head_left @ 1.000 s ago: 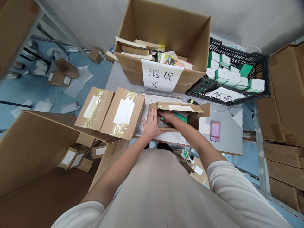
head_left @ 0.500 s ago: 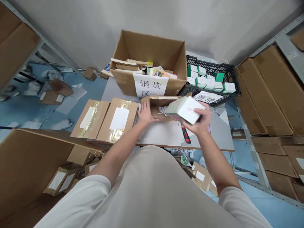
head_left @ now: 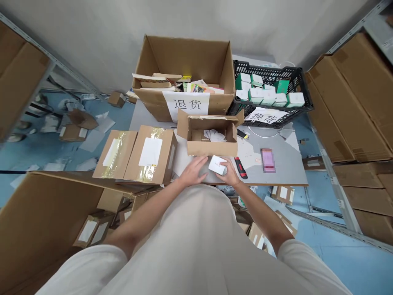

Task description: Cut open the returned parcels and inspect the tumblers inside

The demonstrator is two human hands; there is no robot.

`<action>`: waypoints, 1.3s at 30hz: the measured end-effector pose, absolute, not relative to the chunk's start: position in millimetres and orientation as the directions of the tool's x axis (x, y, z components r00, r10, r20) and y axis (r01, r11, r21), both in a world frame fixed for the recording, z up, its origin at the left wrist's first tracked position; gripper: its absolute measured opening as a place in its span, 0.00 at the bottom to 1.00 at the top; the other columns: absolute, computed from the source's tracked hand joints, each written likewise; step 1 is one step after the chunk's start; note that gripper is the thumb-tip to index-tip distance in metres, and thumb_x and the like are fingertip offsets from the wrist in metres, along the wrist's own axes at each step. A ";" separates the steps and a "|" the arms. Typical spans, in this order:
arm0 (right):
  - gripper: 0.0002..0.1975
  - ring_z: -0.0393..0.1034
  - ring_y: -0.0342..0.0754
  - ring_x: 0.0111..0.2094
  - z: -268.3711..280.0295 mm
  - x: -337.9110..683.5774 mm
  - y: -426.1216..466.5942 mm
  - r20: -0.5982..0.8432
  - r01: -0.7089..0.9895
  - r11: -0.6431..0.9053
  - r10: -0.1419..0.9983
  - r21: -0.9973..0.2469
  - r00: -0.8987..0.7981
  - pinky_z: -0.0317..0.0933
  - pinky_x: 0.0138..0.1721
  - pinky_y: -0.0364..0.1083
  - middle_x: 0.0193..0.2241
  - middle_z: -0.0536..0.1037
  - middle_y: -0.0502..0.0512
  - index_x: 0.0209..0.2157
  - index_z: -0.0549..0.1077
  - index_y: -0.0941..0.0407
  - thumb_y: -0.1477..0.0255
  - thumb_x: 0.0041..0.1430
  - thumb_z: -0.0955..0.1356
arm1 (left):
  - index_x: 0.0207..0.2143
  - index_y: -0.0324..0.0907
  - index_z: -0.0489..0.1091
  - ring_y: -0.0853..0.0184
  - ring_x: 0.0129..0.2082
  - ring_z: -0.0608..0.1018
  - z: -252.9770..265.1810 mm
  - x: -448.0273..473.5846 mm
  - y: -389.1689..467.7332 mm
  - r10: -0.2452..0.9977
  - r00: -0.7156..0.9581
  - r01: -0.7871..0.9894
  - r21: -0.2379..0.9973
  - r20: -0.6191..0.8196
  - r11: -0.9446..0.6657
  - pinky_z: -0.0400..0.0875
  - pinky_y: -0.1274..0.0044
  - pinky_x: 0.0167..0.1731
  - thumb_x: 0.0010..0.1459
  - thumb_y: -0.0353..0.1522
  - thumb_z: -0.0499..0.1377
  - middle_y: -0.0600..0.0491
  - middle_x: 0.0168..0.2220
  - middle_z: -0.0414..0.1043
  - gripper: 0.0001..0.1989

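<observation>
A small white box (head_left: 216, 165) stands at the table's front edge, its pale top facing up. Around its right side the fingers of my right hand (head_left: 229, 173) are closed. My left hand (head_left: 193, 171) rests to the left of the white box, fingers stretched out and thumb apart, holding nothing. Just beyond both hands is an open cardboard carton (head_left: 211, 148) with its flaps spread and crumpled paper (head_left: 215, 135) inside. A red and black utility knife (head_left: 241, 168) lies right of my right hand.
Two taped cartons (head_left: 152, 157) sit at left. Behind are a large carton (head_left: 153, 102) of books and a black crate (head_left: 302, 92) of green-white boxes. A yellow-black cutter (head_left: 242, 134) and pink item (head_left: 268, 160) lie right. Shelving with cartons (head_left: 365, 82) borders the right side.
My right hand has brought the white box down and left to the table in front of the open carton. My left hand has come off the carton's left side toward me.
</observation>
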State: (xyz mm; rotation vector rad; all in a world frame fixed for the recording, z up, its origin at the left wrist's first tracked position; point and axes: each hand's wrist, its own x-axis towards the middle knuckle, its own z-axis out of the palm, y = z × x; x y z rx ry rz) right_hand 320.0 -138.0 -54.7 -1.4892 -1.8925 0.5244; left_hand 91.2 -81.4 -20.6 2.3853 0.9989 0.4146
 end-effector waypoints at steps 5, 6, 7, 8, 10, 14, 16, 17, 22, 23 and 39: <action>0.22 0.59 0.59 0.62 -45.7 325.9 -140.3 0.160 0.678 0.295 0.953 -0.673 -0.256 0.60 0.56 0.62 0.57 0.65 0.70 0.44 0.62 0.53 0.63 0.51 0.72 | 0.67 0.36 0.43 0.52 0.65 0.60 -49.4 125.1 -91.6 0.785 0.619 0.519 0.769 -0.037 -0.373 0.61 0.62 0.60 0.44 0.39 0.70 0.35 0.65 0.53 0.54; 0.21 0.56 0.60 0.63 -40.3 326.4 -143.0 0.144 0.687 0.296 0.952 -0.663 -0.270 0.58 0.57 0.64 0.58 0.65 0.70 0.44 0.63 0.53 0.62 0.51 0.71 | 0.66 0.36 0.46 0.53 0.64 0.63 -51.4 131.1 -87.9 0.780 0.625 0.493 0.793 -0.037 -0.358 0.62 0.63 0.60 0.44 0.38 0.70 0.35 0.64 0.56 0.53; 0.20 0.55 0.61 0.64 -34.5 326.7 -146.5 0.139 0.696 0.300 0.950 -0.653 -0.279 0.56 0.58 0.65 0.58 0.66 0.69 0.44 0.64 0.53 0.62 0.52 0.71 | 0.65 0.36 0.49 0.54 0.62 0.65 -52.3 135.8 -84.3 0.775 0.631 0.464 0.815 -0.030 -0.347 0.63 0.65 0.59 0.44 0.38 0.69 0.37 0.63 0.59 0.50; 0.18 0.55 0.62 0.64 -28.7 327.0 -150.6 0.142 0.697 0.309 0.947 -0.647 -0.287 0.54 0.59 0.67 0.58 0.67 0.68 0.44 0.65 0.53 0.63 0.53 0.70 | 0.63 0.37 0.52 0.55 0.60 0.68 -52.5 139.2 -81.2 0.776 0.630 0.443 0.831 -0.020 -0.338 0.64 0.66 0.58 0.45 0.38 0.69 0.38 0.61 0.61 0.47; 0.16 0.61 0.59 0.61 -18.6 328.0 -159.5 0.153 0.663 0.335 0.936 -0.669 -0.318 0.55 0.58 0.66 0.56 0.70 0.66 0.47 0.64 0.53 0.67 0.57 0.66 | 0.61 0.36 0.55 0.56 0.58 0.70 -51.8 142.4 -77.8 0.778 0.628 0.426 0.840 -0.008 -0.335 0.66 0.67 0.56 0.46 0.39 0.67 0.39 0.58 0.64 0.42; 0.20 0.73 0.48 0.47 -6.5 331.6 -167.2 0.083 0.583 0.319 0.915 -0.747 -0.396 0.66 0.48 0.53 0.46 0.78 0.58 0.52 0.64 0.53 0.78 0.61 0.56 | 0.61 0.34 0.53 0.54 0.58 0.69 -49.5 143.6 -80.0 0.777 0.628 0.475 0.805 -0.028 -0.355 0.66 0.65 0.56 0.49 0.38 0.65 0.37 0.58 0.63 0.41; 0.19 0.72 0.49 0.48 -1.5 333.1 -161.5 0.045 0.648 0.352 0.897 -0.676 -0.440 0.65 0.48 0.51 0.48 0.77 0.58 0.49 0.69 0.52 0.78 0.63 0.55 | 0.63 0.35 0.50 0.54 0.59 0.68 -47.3 144.3 -82.1 0.781 0.624 0.510 0.779 -0.043 -0.365 0.66 0.64 0.56 0.51 0.38 0.63 0.36 0.59 0.62 0.41; 0.17 0.70 0.51 0.50 1.5 333.7 -156.9 0.028 0.704 0.375 0.892 -0.603 -0.452 0.64 0.49 0.53 0.51 0.76 0.59 0.48 0.71 0.52 0.77 0.64 0.56 | 0.64 0.36 0.49 0.54 0.59 0.68 -45.6 144.5 -82.8 0.773 0.633 0.516 0.768 -0.044 -0.379 0.66 0.64 0.55 0.52 0.38 0.62 0.36 0.60 0.61 0.41; 0.20 0.66 0.59 0.50 15.1 339.0 -134.1 -0.081 0.893 0.371 0.912 -0.254 -0.402 0.58 0.49 0.57 0.56 0.71 0.64 0.56 0.67 0.56 0.71 0.63 0.63 | 0.65 0.41 0.50 0.56 0.60 0.67 -32.1 139.9 -81.1 0.645 0.764 0.467 0.705 -0.017 -0.534 0.67 0.67 0.55 0.54 0.34 0.61 0.39 0.62 0.57 0.38; 0.20 0.66 0.58 0.49 15.8 341.0 -132.0 -0.089 0.896 0.378 0.909 -0.233 -0.407 0.58 0.48 0.56 0.54 0.72 0.63 0.57 0.67 0.56 0.71 0.64 0.62 | 0.65 0.43 0.50 0.56 0.60 0.66 -28.9 138.5 -80.3 0.626 0.779 0.475 0.678 -0.029 -0.560 0.67 0.67 0.55 0.54 0.32 0.60 0.40 0.62 0.56 0.38; 0.24 0.63 0.61 0.49 12.9 367.5 -138.4 -0.112 0.875 0.347 0.908 -0.337 -0.404 0.54 0.50 0.56 0.50 0.72 0.64 0.55 0.66 0.59 0.63 0.59 0.67 | 0.63 0.44 0.55 0.50 0.57 0.64 -2.7 160.6 -81.4 0.578 0.810 0.550 0.466 -0.098 -0.693 0.65 0.61 0.49 0.55 0.34 0.58 0.38 0.59 0.56 0.33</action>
